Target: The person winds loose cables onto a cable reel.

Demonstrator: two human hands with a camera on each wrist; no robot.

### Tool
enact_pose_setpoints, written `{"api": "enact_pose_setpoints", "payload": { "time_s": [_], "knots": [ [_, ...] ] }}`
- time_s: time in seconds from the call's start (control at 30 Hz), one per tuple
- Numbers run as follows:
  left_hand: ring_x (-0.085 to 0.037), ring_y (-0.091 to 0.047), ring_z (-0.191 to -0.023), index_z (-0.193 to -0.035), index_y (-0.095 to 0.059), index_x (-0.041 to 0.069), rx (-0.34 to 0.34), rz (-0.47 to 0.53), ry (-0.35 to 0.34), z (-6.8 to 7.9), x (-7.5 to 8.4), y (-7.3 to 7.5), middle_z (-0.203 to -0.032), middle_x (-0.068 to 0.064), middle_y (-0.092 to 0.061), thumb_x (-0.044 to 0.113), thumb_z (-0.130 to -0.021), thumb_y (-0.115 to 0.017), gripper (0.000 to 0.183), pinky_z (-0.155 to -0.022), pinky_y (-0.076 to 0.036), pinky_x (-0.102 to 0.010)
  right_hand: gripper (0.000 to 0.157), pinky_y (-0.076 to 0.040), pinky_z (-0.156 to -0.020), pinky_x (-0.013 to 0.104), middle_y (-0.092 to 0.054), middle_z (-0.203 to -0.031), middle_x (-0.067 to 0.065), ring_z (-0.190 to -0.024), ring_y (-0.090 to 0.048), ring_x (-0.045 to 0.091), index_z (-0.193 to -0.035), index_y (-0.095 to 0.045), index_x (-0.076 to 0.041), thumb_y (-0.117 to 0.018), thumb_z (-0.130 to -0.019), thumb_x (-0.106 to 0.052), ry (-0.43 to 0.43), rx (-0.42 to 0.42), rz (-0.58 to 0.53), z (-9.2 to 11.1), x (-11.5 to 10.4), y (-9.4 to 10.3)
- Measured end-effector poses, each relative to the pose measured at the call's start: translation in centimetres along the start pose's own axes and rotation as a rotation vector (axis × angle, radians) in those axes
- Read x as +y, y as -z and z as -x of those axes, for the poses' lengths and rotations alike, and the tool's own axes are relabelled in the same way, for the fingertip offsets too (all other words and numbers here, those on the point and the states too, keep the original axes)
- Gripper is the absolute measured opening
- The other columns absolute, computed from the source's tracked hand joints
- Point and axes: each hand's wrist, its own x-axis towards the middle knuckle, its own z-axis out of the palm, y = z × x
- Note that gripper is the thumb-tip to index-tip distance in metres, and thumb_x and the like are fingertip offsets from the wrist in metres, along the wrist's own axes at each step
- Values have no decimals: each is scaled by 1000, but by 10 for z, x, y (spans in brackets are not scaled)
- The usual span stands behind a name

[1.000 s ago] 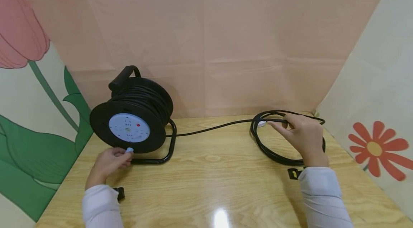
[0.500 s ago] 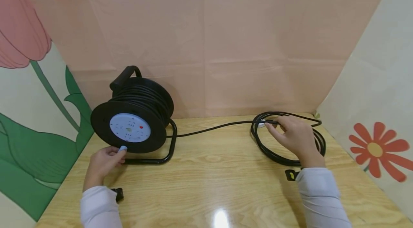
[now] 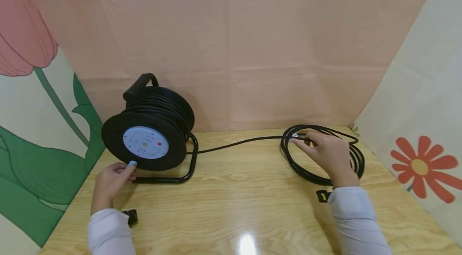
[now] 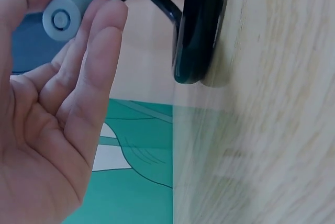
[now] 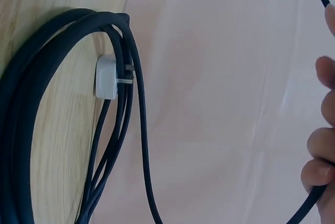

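Observation:
A black cable reel (image 3: 119, 144) with a pale round socket panel (image 3: 131, 138) stands on the left. My left hand (image 3: 110, 183) pinches the light blue-grey knob (image 4: 81, 9) at the lower rim of its disc, thumb on one side and fingers on the other. From the reel a black cable (image 3: 234, 144) runs right to my right hand (image 3: 332, 156), which grips it above a loose coil (image 3: 288, 160). In the right wrist view, the fingers (image 5: 319, 145) curl round the cable at the right edge. A white plug (image 5: 106, 77) with metal prongs lies at the coil's far-left part.
The reel rests on a black tube frame (image 3: 187, 171) and has a grip (image 3: 135, 88) on top. Below everything is a glossy wooden table (image 3: 231, 207). A pinkish cloth wall (image 3: 231, 46) stands behind, with flower-printed walls at both sides.
My left hand has moved left with the knob. The disc has turned slightly clockwise, its red dot shifting right and down. My right hand has moved a little left along with the cable.

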Motion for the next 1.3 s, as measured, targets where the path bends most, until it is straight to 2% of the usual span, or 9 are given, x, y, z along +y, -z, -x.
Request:
{"api": "enact_pose_setpoints", "payload": {
  "time_s": [0.1, 0.27, 0.37, 0.53, 0.7, 0.87, 0.97, 1.17, 1.3],
  "knots": [
    [-23, -73, -80, -112, -64, -9, 8, 34, 9, 1, 0, 1, -90, -11, -75, 46, -98, -60, 57, -72, -60, -30, 55, -12, -35, 28, -33, -52, -10, -38, -21, 7, -66, -52, -21, -55, -91, -70, -7, -30, -1, -1, -2, -1],
    [-22, -73, -81, -113, -61, -9, 53, 46, 30, 0, 2, 2, -92, -12, -74, 46, -99, -58, 56, -71, -60, -29, 31, -20, -37, 26, -42, -57, -10, -45, -32, 7, -76, -61, -21, -66, -89, -49, -3, -116, -76, -2, -6, 0],
    [-22, -73, -79, -111, -63, -7, 104, 27, 39, 0, 3, 2, -89, -9, -74, 44, -98, -59, 52, -66, -58, -24, 22, -23, -38, 25, -45, -58, -10, -47, -34, 6, -79, -63, -21, -70, -86, -41, 14, -129, -103, -4, -8, 0],
    [-19, -71, -75, -107, -66, -3, 179, 18, 60, 0, 5, 3, -85, -6, -74, 45, -96, -62, 49, -62, -49, -16, 23, -20, -38, 25, -38, -54, -14, -43, -29, 4, -77, -61, -21, -73, -84, -39, 45, -127, -109, -6, -11, -2],
    [-15, -69, -75, -109, -67, -1, 215, 64, 87, 2, 7, 4, -85, -3, -74, 46, -94, -66, 50, -62, -47, -16, 26, -18, -37, 25, -34, -54, -15, -43, -28, 3, -74, -61, -22, -73, -84, -43, 61, -109, -104, -6, -14, -4],
    [-2, -64, -69, -110, -69, 1, 287, 68, 96, 2, 7, 7, -83, 1, -74, 45, -91, -70, 48, -63, -45, -16, 42, -16, -37, 25, -33, -53, -14, -43, -26, 3, -70, -60, -23, -64, -89, -61, 67, -63, -93, -6, -17, -6],
    [3, -60, -67, -110, -69, 3, 316, 97, 112, 3, 8, 8, -80, 7, -73, 46, -89, -72, 48, -64, -45, -16, 45, -16, -36, 26, -33, -53, -14, -43, -26, 4, -70, -59, -25, -60, -90, -66, 66, -78, -93, -6, -19, -7],
    [5, -62, -67, -111, -67, 3, 342, 209, 137, 5, 12, 12, -74, 18, -68, 45, -88, -75, 48, -67, -45, -15, 25, -23, -40, 26, -36, -56, -15, -45, -31, 5, -73, -60, -25, -71, -85, -45, 60, -175, -146, -6, -23, -10],
    [6, -62, -66, -112, -66, 4, 374, 246, 140, 5, 16, 15, -74, 22, -65, 44, -86, -78, 49, -64, -46, -12, 24, -24, -41, 26, -36, -56, -14, -45, -31, 6, -72, -59, -25, -73, -84, -41, 59, -185, -152, -7, -26, -12]
  ]
}}
